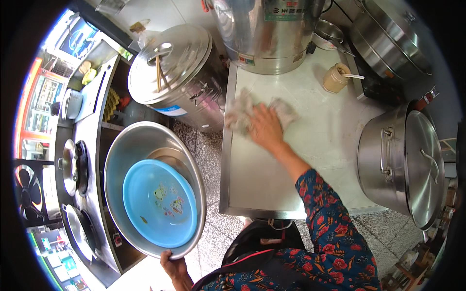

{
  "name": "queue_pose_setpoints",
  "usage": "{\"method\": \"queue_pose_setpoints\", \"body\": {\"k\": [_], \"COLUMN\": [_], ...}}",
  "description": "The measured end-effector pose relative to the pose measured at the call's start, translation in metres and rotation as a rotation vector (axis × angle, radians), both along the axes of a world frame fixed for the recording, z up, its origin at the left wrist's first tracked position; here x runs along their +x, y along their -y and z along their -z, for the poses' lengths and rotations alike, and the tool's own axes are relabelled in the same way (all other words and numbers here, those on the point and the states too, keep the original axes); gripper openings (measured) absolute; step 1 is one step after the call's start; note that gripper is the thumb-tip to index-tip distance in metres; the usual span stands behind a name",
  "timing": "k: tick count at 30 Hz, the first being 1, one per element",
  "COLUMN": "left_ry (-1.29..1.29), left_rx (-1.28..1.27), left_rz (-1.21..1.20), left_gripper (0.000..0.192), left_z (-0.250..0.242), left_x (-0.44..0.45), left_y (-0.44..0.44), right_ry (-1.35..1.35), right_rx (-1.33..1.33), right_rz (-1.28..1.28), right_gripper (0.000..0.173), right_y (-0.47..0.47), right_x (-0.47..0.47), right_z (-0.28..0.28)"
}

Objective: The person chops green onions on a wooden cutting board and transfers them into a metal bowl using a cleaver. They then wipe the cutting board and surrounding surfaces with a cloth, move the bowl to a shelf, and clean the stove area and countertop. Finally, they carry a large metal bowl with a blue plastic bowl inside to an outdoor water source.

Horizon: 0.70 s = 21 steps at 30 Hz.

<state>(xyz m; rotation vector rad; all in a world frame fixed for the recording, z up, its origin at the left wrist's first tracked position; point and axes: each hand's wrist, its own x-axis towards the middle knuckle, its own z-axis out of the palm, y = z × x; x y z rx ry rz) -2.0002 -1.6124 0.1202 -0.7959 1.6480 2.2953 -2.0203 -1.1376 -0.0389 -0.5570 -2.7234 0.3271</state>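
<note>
My right hand [267, 127] presses a crumpled pale cloth [238, 112] onto the light table top [262, 178], near its left edge. Hand and cloth are blurred. Down at the lower left, my left hand [174, 267] grips the rim of a large stainless steel basin [120, 156]. Inside that basin sits a light blue plastic basin [145, 203] with cartoon pictures on its bottom and a small dark scrap in it. Part of another round vessel [169, 154] shows behind the blue one.
A tall steel steam pot [265, 43] stands at the table's back, beside a lidded steel barrel [174, 69]. A jar with a spoon [335, 78] and a lidded stockpot [382, 160] are on the right. Covered pans [71, 167] line the left counter [91, 145].
</note>
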Motion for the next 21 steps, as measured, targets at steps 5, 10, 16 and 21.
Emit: {"method": "queue_pose_setpoints", "body": {"k": [5,10,16,21], "left_ry": [0.017,0.045,0.075,0.064], "left_rx": [0.087,0.120,0.110,0.113], "left_rz": [0.021,0.079,0.175,0.302], "left_gripper": [0.050,0.046,0.053,0.052], "left_z": [0.011,0.024,0.032,0.026], "left_x": [-0.004,-0.008,-0.011,-0.008], "left_y": [0.004,0.014,0.011,-0.017], "right_ry": [0.065,0.004,0.113,0.085], "right_rx": [0.017,-0.058,-0.095,0.008], "right_rz": [-0.365,-0.353,0.240,0.628], "right_gripper": [0.049,0.049,0.055,0.048], "right_y": [0.141,0.166,0.070,-0.041], "right_x": [0.089,0.200,0.226,0.174], "right_z": [-0.019,-0.031,-0.024,-0.001]}}
